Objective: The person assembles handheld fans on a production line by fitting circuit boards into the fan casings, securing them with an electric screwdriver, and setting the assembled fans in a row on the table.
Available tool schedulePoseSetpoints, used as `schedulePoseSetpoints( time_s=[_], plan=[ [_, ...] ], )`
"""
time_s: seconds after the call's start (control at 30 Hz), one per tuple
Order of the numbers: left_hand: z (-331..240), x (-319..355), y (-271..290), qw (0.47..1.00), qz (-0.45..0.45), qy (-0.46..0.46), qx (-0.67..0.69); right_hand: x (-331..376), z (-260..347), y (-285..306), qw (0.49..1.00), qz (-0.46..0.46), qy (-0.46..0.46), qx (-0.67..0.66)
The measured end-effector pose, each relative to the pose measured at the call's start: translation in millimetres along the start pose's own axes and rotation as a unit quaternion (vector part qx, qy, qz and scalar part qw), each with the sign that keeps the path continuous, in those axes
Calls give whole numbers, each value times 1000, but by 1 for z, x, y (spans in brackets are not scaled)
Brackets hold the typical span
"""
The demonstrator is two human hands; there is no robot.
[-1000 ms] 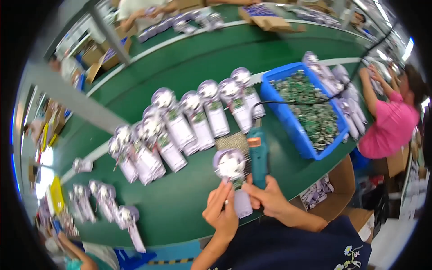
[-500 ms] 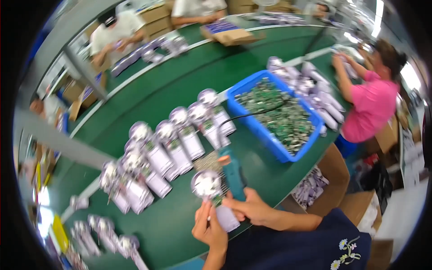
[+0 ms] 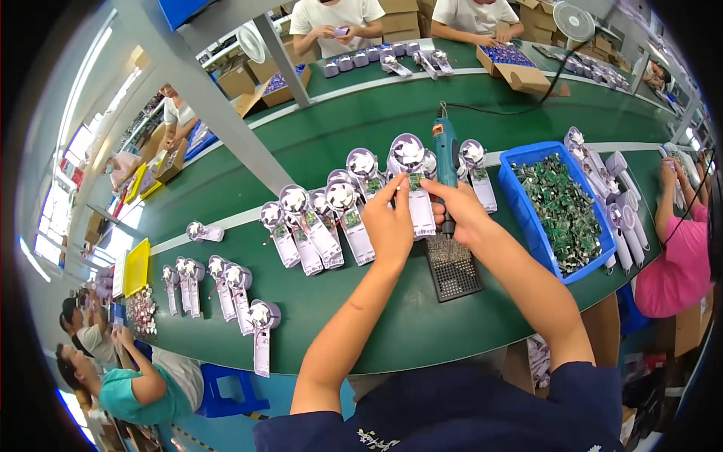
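Note:
My left hand (image 3: 390, 222) pinches a half-built handheld fan, its fan head (image 3: 407, 153) with white blades at the top and its lavender handle (image 3: 422, 218) below. A small green circuit board (image 3: 415, 181) sits exposed in the handle. My right hand (image 3: 465, 213) is closed round a teal electric screwdriver (image 3: 446, 154), which stands nearly upright with its tip down. Its thumb and fingers also touch the right edge of the fan handle. Below the tip lies a black perforated screw tray (image 3: 457, 288). Similar open fans (image 3: 341, 197) stand in a row behind and left of my hands.
Right of me stands a blue bin (image 3: 520, 218) full of green circuit boards (image 3: 561, 215). More lavender fan parts (image 3: 621, 215) lie beyond it. Other fans (image 3: 260, 316) rest on the green table's left. Several people work around, with a metal post (image 3: 226, 113) across the table.
The view has swung to the right and levelled. My hands have moved forward over the table with the fan and screwdriver still held. The screwdriver now stands more upright.

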State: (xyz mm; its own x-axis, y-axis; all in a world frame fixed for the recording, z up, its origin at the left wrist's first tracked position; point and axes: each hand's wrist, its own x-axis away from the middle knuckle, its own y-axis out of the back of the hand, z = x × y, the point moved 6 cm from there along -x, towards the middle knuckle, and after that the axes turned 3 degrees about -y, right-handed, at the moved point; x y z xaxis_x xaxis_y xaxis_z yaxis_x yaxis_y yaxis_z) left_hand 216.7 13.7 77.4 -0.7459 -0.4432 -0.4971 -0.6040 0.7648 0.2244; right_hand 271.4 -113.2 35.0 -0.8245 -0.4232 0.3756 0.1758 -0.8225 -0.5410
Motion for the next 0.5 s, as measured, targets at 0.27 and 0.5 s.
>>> schedulePoseSetpoints(
  time_s=[0.27, 0.5],
  plan=[
    [11, -22, -9, 959, 108, -78, -250, -42, 0, 10, 980, -70, 58, 180],
    [30, -12, 6, 941, 146, -149, -267, -44, -18, 11, 972, -78, 58, 216]
  ],
)
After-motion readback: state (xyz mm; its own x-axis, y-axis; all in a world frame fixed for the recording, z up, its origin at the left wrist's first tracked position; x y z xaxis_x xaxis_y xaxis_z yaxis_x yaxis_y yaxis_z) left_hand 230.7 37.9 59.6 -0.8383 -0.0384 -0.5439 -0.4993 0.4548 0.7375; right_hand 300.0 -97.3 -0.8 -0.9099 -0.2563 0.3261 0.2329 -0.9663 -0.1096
